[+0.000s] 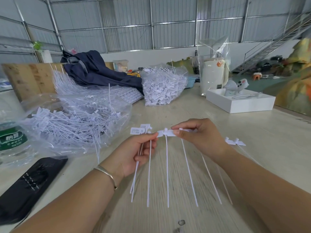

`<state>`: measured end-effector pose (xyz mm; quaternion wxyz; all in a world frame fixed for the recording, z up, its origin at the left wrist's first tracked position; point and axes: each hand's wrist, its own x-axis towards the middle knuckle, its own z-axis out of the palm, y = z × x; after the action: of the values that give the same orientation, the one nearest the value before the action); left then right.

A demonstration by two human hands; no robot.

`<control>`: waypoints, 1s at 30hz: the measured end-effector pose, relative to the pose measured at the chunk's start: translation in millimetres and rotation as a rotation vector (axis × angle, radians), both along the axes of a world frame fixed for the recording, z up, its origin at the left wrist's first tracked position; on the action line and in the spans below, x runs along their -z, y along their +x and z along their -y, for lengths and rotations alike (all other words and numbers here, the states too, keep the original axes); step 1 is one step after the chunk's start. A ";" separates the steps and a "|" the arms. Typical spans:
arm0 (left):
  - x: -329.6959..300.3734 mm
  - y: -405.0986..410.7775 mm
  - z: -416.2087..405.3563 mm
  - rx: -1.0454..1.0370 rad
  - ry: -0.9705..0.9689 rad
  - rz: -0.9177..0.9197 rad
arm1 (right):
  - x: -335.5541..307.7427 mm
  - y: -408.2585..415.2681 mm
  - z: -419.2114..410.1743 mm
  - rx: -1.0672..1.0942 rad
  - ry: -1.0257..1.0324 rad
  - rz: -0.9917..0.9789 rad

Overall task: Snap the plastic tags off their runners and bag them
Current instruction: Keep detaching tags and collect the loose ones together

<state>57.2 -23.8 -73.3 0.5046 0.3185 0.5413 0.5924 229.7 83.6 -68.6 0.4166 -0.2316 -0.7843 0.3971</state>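
**Snapping the next tag free at mid-frame**

The strip of tags (165, 132) is held up over the worktop (210, 165) at the centre of the frame, between both hands. The left hand (134, 153) pinches the strip's left end between thumb and forefinger, its other fingers curled round a few loose tags (139, 130) already gathered against the palm. The right hand (196, 137) pinches the strip just right of its middle, fingers curled over the top edge.

To do this step well, I judge the two pinches should sit close on either side of one joint, so the bend falls there and not along the thin tails. A short twist of the wrists in opposite senses ought to break it cleanly; pulling straight apart would likely only flex the plastic.

The strip's long axis runs left to right across the picture, nearly level. The tails (167, 170) hang from it toward the lower edge of the frame, fanning out slightly, tips pointing at the camera wearer.

The open bag of finished tags (75, 118) lies at centre left, near the left hand.
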 end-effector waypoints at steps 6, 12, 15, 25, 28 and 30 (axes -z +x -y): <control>0.2 0.5 0.3 0.021 -0.009 -0.128 | 0.0 -3.0 4.9 -0.015 0.017 0.134; -1.8 -0.8 1.3 0.056 -0.014 -0.202 | -4.5 -0.4 7.2 -0.127 -0.135 0.087; -2.7 -2.5 0.0 0.102 -0.018 -0.180 | -5.4 -0.3 8.2 -0.139 -0.148 0.093; 0.4 0.3 2.6 0.330 -0.162 -0.286 | -9.2 6.2 5.7 -0.144 -0.123 0.115; 4.0 -3.1 0.8 0.226 -0.090 -0.216 | -8.6 8.3 3.6 -0.133 -0.118 0.107; 5.5 -5.2 -0.4 0.127 -0.055 -0.175 | -7.8 7.0 3.6 -0.132 -0.088 0.124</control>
<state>52.0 -23.4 -78.8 0.5005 0.3885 0.5781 0.5142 236.6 80.0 -60.8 0.3296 -0.2219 -0.8039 0.4426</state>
